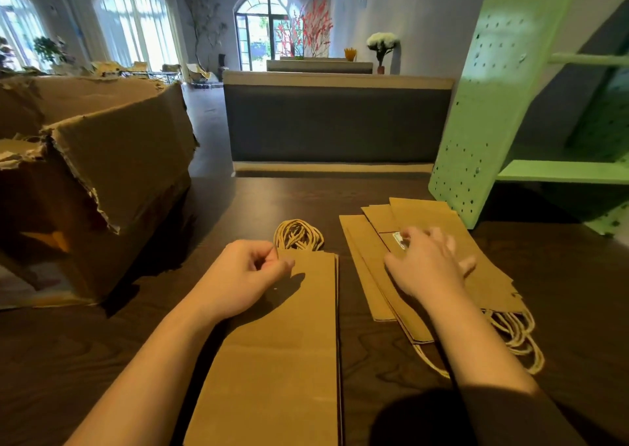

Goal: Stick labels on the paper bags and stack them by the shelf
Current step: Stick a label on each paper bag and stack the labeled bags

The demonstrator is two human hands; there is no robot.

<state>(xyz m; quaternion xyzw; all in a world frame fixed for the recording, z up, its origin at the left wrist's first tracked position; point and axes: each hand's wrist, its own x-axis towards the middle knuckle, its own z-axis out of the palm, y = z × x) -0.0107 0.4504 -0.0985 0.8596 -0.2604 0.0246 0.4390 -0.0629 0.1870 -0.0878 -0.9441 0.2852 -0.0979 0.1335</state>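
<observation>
Brown paper bags (282, 360) lie flat, twine handles (299, 236) looped.

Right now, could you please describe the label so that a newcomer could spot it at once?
Start at the green pegboard shelf on the right; a fanned pile of brown paper bags lies at its foot. On that pile, beside the right hand, sits the label: the only small pale patch on plain brown paper.

The right hand (425, 265) is pressing spread fingers beside a small label (399, 240) on the fanned paper bags (425, 217) lying by the green shelf (493, 105). The left hand (250, 275), fingers curled, is resting at the far corner of the near bag stack (282, 360) on the dark surface (238, 207).
</observation>
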